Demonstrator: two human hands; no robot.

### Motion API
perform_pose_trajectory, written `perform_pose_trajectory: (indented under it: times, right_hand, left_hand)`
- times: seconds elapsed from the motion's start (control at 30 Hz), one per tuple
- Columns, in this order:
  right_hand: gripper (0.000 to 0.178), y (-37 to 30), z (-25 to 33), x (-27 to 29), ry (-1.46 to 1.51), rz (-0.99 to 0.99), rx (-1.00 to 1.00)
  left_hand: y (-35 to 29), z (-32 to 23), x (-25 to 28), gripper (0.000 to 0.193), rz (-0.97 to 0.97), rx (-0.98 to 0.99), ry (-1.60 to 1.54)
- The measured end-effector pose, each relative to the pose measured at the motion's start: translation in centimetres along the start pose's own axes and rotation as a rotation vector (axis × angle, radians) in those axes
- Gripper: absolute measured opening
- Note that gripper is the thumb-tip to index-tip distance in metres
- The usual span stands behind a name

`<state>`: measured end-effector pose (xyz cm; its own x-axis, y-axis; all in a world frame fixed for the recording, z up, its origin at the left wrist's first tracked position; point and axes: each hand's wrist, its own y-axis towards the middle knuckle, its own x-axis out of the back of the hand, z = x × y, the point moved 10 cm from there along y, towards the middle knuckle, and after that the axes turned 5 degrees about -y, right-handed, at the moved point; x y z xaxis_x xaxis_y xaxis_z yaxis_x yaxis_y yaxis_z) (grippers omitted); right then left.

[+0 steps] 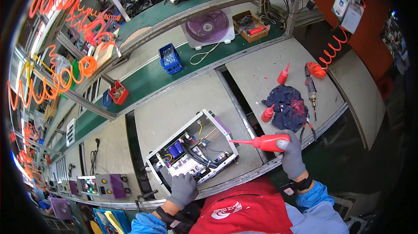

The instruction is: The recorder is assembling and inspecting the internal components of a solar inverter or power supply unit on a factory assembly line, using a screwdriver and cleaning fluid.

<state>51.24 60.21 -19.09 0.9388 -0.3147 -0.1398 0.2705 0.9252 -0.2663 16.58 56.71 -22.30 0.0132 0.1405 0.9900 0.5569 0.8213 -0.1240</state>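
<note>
In front of me an open metal chassis (pixel 226 161) lies tilted on the grey board, with purple capacitors (pixel 175 149), black cables and circuit boards inside. My gloved left hand (pixel 183 189) is at its near edge, fingers bent over the rim. My gloved right hand (pixel 292 157) is closed round a red squeeze bottle (pixel 272 142), held sideways. The bottle's thin nozzle points left and reaches the chassis's right side panel in the picture; whether they touch I cannot tell.
Right of the chassis are a dark stained rag (pixel 287 107), two red bottles (pixel 267 113) (pixel 284 75) and a screwdriver tool (pixel 310 86) near a coiled orange hose (pixel 317 70). Behind stand a blue screw bin (pixel 170 59), a red bin (pixel 118 93) and a purple fan (pixel 208 27). Further units (pixel 104 186) stand left.
</note>
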Motion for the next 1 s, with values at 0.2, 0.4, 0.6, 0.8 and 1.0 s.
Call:
perform_pose_trajectory:
  times: [0.2,0.4,0.6,0.8,1.0]
  right_hand:
    - [0.040,0.9,2.5,-0.1,0.145,0.009,0.096]
    - [0.040,0.3,7.1,-4.2,-0.244,0.002,0.535]
    - [0.046,-0.7,10.0,-10.4,-0.612,-0.011,0.951]
    - [0.043,-0.1,10.9,-14.6,-0.690,0.004,1.099]
    - [0.044,1.3,8.9,-17.0,-0.665,-0.024,1.141]
  left_hand:
    - [1.2,6.5,10.1,0.018,-0.238,0.179,-0.154]
    - [2.8,14.8,12.6,0.018,-0.350,0.470,-0.284]
    - [2.5,18.0,12.3,0.017,-0.413,0.517,-0.362]
    - [2.4,19.2,12.4,0.020,-0.568,0.470,-0.393]
    - [2.6,19.1,12.3,0.021,-0.540,0.516,-0.418]
